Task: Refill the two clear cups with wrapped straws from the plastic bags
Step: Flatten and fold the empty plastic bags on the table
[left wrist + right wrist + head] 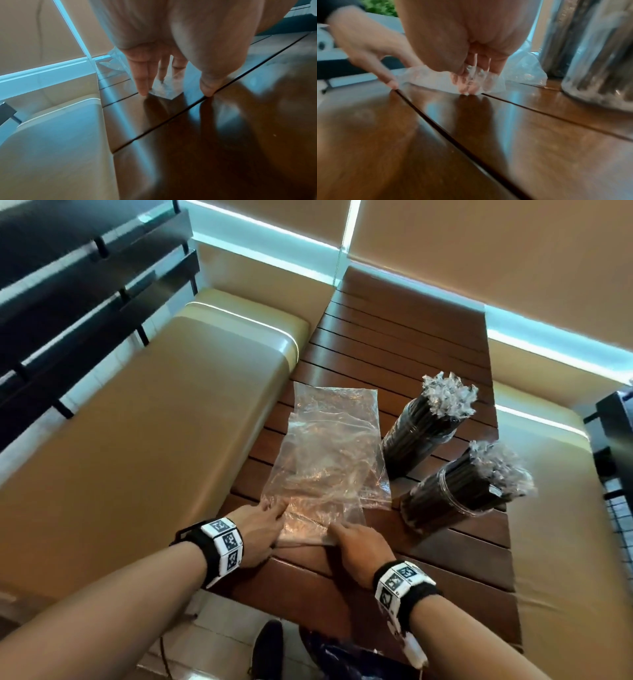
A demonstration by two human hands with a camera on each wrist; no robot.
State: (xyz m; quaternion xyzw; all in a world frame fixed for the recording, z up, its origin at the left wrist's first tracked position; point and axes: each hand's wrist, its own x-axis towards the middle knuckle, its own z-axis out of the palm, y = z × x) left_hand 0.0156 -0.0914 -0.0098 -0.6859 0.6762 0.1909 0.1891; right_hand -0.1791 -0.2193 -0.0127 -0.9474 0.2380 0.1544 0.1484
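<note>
- Hands first: my left hand [258,530] lies at the near left corner of the plastic bags [329,455], fingers straight and spread, their tips down on the wooden table [455,556] at the plastic's edge, thumb touching the wood apart from them.
- My right hand [359,546] is at the near right corner of the same plastic; its fingers [467,81] curl into the film and gather a fold of it against the table.
- Those clear bags lie flat and empty, one on the other, along the table's left edge, running from near me toward the far end.
- Two clear cups stand near the right edge, both packed with dark wrapped straws [448,395] whose crinkled wrapper ends stick out the top: the farther cup [414,445] just beside the bags' right side, the nearer cup [445,501] just off their near right corner.
- Beige padded benches [164,412] flank the table on both sides.
</note>
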